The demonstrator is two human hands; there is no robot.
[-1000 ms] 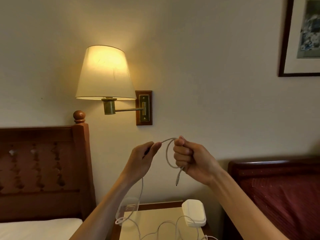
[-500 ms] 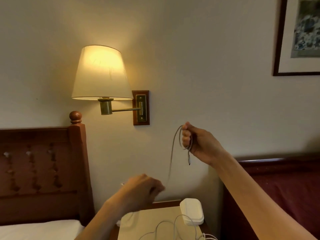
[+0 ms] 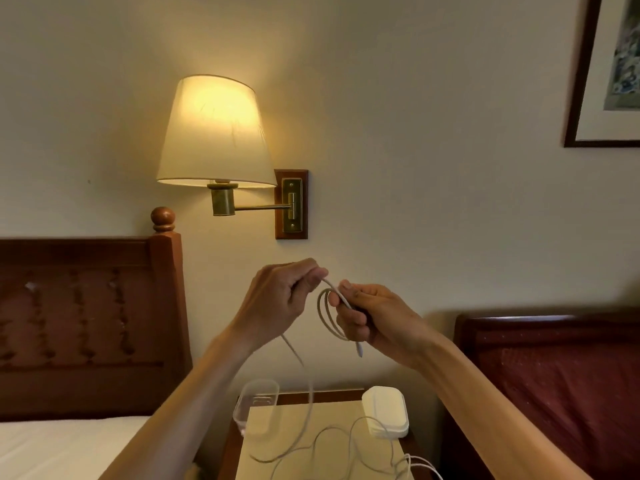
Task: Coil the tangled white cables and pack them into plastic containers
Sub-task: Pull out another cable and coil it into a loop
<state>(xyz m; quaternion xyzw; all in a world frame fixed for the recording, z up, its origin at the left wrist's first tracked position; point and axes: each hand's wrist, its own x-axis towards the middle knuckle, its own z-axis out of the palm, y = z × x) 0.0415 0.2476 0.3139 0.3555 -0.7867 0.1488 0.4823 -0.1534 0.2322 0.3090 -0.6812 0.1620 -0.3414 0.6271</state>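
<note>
**Coiling in progress, packing still ahead**

The person is winding a white cable (image 3: 325, 315) into loops, held up in front of the wall. The right hand (image 3: 372, 315) grips the small coil, its plug end dangling just below the fingers. The left hand (image 3: 280, 299) pinches the running strand just beside the coil. The slack trails down to the bench (image 3: 294, 441), between a clear container (image 3: 258, 405) and a lidded white container (image 3: 386, 410). The next move likely calls for laying another loop into the right hand's grip.
</note>
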